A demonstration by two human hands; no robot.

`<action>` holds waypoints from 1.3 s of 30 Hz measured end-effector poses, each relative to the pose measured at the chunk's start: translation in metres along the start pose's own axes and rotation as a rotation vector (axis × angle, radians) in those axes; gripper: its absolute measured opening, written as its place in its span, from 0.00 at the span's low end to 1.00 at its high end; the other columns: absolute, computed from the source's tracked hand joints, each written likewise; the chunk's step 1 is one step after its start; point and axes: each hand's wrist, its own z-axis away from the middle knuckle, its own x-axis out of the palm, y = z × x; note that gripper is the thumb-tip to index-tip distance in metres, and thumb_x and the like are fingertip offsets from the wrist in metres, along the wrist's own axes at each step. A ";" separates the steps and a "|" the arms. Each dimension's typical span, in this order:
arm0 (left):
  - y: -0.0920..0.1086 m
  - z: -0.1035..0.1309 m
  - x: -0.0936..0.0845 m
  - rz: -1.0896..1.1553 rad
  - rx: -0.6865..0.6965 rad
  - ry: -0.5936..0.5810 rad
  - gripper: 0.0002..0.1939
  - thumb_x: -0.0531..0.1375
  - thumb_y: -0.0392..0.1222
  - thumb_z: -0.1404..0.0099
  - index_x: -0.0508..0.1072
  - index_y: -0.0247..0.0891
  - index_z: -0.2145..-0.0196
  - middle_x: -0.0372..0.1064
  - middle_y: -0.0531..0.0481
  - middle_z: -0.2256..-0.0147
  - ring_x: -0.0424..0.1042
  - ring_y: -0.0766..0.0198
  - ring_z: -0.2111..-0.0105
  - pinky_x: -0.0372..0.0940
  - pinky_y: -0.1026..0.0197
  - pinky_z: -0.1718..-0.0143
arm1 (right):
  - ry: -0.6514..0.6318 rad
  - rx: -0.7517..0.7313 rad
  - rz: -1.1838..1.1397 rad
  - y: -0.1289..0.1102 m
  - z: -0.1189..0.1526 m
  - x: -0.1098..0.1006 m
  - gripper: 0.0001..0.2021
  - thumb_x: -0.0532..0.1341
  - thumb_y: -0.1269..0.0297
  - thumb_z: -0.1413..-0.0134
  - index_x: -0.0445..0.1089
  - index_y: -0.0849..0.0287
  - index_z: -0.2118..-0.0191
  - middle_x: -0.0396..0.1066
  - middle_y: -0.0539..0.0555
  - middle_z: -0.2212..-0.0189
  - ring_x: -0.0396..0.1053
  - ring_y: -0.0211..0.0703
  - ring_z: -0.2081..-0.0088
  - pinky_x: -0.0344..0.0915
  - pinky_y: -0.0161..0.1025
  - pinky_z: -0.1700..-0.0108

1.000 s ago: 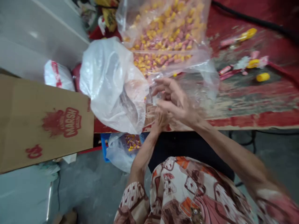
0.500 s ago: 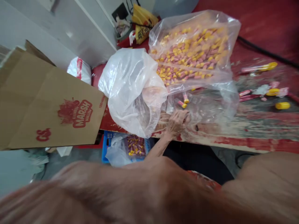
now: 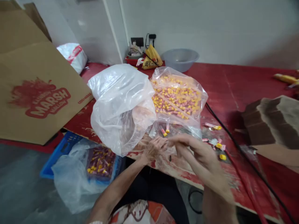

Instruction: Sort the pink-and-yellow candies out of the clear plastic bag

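At the table's front edge, my left hand [image 3: 155, 147] rests with its fingers curled together; whatever they pinch, if anything, is hidden. My right hand [image 3: 201, 158], blurred by motion, hangs over the table with its fingers stretched toward the left one and nothing visible in them. Just beyond the hands, two small pink tubes with yellow caps [image 3: 167, 128] lie by the mouth of a clear plastic bag [image 3: 196, 130]. That bag is full of similar pink and yellow tubes [image 3: 177, 98]. Left of my left hand bulges a big whitish plastic bag [image 3: 116, 90].
A cardboard carton [image 3: 46, 74] stands at left, above a blue crate [image 3: 52, 158] holding bagged tubes. Loose tubes and caps [image 3: 218, 145], a black cable [image 3: 238, 146] and stacked cardboard [image 3: 273, 124] lie at right. A plastic basin [image 3: 181, 59] sits by the wall.
The view has lifted and levelled, showing the wall and the cardboard at right. The blurred arm close before the camera is gone; my right hand is now near my left, which stays by the bag.
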 end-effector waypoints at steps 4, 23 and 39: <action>0.002 0.005 -0.013 -0.009 -0.020 0.119 0.12 0.57 0.38 0.17 0.80 0.43 0.45 0.84 0.45 0.54 0.86 0.55 0.53 0.82 0.50 0.47 | 0.168 0.328 0.214 0.104 -0.008 0.018 0.15 0.58 0.55 0.34 0.82 0.52 0.57 0.83 0.56 0.63 0.78 0.51 0.66 0.75 0.45 0.59; 0.000 0.002 -0.010 0.009 -0.012 0.152 0.20 0.52 0.34 0.18 0.77 0.41 0.38 0.84 0.43 0.50 0.85 0.55 0.47 0.81 0.52 0.42 | 0.092 0.416 0.765 0.213 -0.014 0.051 0.21 0.53 0.67 0.29 0.80 0.57 0.41 0.78 0.66 0.42 0.74 0.55 0.51 0.69 0.45 0.52; 0.008 -0.007 -0.018 -0.065 0.032 -0.062 0.19 0.55 0.33 0.18 0.78 0.42 0.37 0.84 0.43 0.54 0.85 0.52 0.52 0.80 0.48 0.46 | 0.443 0.547 0.364 0.181 0.014 0.074 0.19 0.54 0.45 0.31 0.72 0.53 0.61 0.83 0.62 0.60 0.79 0.54 0.57 0.71 0.47 0.46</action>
